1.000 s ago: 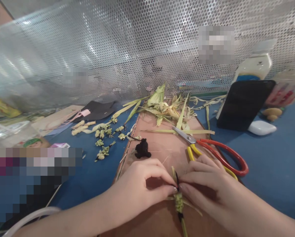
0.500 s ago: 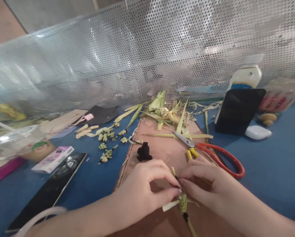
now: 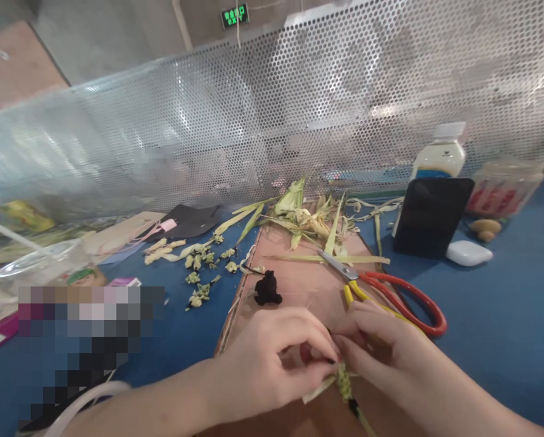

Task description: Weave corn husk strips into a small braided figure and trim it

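Note:
A small green woven husk piece (image 3: 343, 383), with a dark binding at its lower end, hangs from the pinched fingertips of both hands over the cardboard (image 3: 294, 279). My left hand (image 3: 285, 358) closes thumb and forefinger at its top end, where a bit of dark thread shows. Opposite, the fingertips of my right hand (image 3: 381, 340) are pressed together at the same end. A pale strip of husk (image 3: 318, 389) sticks out beneath the left fingers. Just beyond the hands sits a black tangle of thread (image 3: 267, 288).
Red-handled scissors (image 3: 397, 297) and a yellow-handled tool (image 3: 358, 292) lie by my right hand. Husks (image 3: 306, 215) pile up at the back. Small husk pieces (image 3: 199, 261) are at left; a black phone (image 3: 432, 215) leans on a bottle (image 3: 440, 155) at right.
The view has tilted up slightly, bringing a green exit sign into sight. Both hands still pinch the woven piece, with the left fingers slightly shifted.

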A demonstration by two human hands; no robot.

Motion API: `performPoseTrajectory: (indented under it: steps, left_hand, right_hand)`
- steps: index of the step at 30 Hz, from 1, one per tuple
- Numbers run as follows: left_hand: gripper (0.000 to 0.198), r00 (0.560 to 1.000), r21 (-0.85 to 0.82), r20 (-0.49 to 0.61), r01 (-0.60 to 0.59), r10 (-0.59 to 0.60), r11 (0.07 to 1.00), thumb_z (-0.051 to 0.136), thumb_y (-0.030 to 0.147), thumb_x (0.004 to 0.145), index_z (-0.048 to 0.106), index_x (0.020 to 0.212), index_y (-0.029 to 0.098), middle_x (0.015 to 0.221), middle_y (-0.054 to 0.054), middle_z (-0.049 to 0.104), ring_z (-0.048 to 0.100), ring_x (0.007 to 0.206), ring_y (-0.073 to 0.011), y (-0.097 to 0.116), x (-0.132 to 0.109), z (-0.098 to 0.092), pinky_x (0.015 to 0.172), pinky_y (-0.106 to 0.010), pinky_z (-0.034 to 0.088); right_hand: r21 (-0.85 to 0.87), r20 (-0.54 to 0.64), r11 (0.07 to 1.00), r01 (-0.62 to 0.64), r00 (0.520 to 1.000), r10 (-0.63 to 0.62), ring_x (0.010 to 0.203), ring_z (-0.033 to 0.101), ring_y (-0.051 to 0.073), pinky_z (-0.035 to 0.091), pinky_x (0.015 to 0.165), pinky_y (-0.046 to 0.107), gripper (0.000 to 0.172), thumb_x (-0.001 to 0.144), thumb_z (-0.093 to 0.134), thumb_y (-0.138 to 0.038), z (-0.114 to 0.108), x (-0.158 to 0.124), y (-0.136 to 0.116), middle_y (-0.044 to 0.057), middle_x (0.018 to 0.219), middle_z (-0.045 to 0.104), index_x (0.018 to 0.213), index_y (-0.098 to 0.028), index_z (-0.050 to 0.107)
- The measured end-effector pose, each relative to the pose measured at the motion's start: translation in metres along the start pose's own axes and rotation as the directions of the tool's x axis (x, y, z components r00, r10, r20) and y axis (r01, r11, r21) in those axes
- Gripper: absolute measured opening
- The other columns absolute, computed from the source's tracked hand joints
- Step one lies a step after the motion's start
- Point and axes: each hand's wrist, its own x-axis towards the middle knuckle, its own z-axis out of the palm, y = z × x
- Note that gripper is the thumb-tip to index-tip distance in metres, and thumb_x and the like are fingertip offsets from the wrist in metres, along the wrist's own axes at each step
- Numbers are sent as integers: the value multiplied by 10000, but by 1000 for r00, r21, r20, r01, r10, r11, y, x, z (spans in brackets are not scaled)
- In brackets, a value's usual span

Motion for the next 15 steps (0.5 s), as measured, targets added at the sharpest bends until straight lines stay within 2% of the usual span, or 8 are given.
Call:
performPoseTrajectory:
  steps: [3, 6, 10, 15]
  left_hand:
    - [81, 980, -159, -14, 191, -196, 969, 565, 175, 759, 620, 802, 132, 835, -49, 638, 575, 745, -127, 0, 2, 1, 656, -220, 447]
    - [101, 929, -309, -11, 348, -369, 885, 584, 222, 748, 610, 789, 134, 815, -50, 633, 566, 728, -135, -3, 3, 3, 649, -237, 443]
    - [123, 889, -432, -24, 404, -458, 807, 608, 236, 726, 587, 783, 130, 774, -39, 613, 537, 688, -118, -7, 5, 5, 634, -237, 425]
    - [159, 846, -523, -57, 428, -531, 737, 642, 231, 701, 529, 762, 138, 754, 1, 570, 506, 700, -97, -7, 6, 4, 657, -224, 398]
  right_hand:
    - [13, -20, 1000, 4, 1000, -4, 566, 493, 115, 412, 483, 222, 177, 817, 480, -248, -1, -2, 1, 5, 630, 527, 661, -211, 557]
    - [-48, -70, 996, 78, 994, -81, 597, 494, 121, 420, 537, 242, 143, 828, 470, -225, -1, -2, 2, 4, 648, 522, 715, -219, 558]
    - [-224, -136, 945, 240, 952, -274, 672, 495, 143, 404, 665, 314, 94, 809, 492, -169, -4, 0, 2, 6, 680, 528, 764, -219, 558]
    - [-317, -128, 890, 327, 916, -381, 700, 479, 151, 373, 666, 321, 110, 788, 498, -115, -7, 1, 1, 13, 710, 529, 801, -213, 548]
